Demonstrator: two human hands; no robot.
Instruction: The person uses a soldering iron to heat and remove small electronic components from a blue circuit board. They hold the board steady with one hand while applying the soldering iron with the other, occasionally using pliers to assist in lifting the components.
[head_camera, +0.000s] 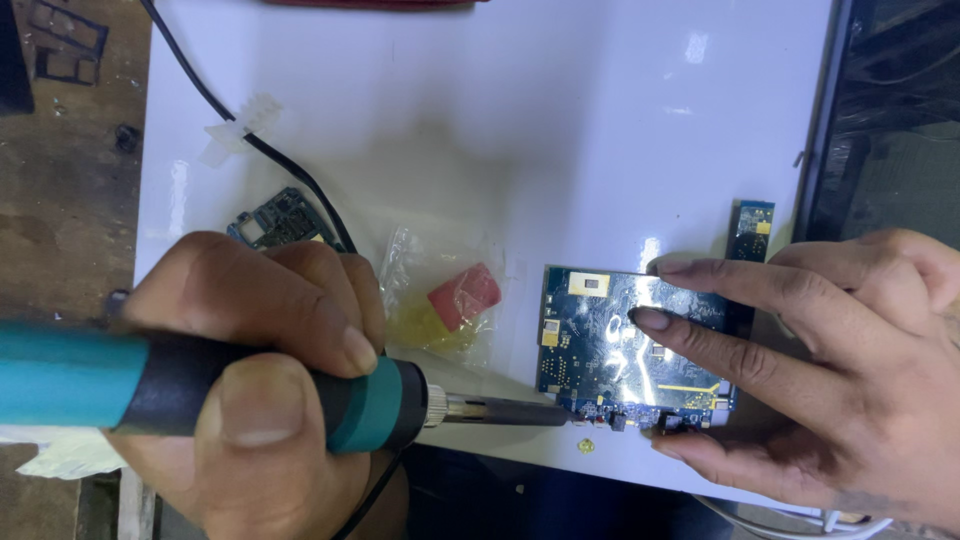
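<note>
Head view, left hand (250, 390): grip clamped around the handle of a soldering iron (200, 395), thumb on top, fingers wrapped over the black sleeve.
Head view, soldering iron: teal and black handle, metal barrel pointing right, tip touching the lower left edge of the circuit board (630, 345).
Head view, right hand (830, 370): flat on the circuit board, fingers spread; two fingertips on its shiny middle, thumb against the lower right edge; grip not closed around anything, only pressing down.
Head view, circuit board: blue, flat on the white sheet (500, 130) near its lower right corner; small parts and gold pads along the edges.
Handling, circuit board: judged light, thin, stiff and fragile; likely to slide on the glossy sheet unless pinned; best held by bare edges or pressed on clear flat areas, away from the small parts and the hot tip.
Handling, soldering iron: judged light and rigid; hold by the insulated handle only, metal barrel hot.
Head view, small blue strip (752, 228): just above the right fingers, beside the sheet's right edge.
Head view, plastic bag (450, 300): clear, with red and yellow pieces inside, between the two hands.
Head view, dark frame part (280, 220): just above the left hand, beside a black cable (215, 105).
Head view, table (60, 200): worn brown wood, showing left of the sheet.
</note>
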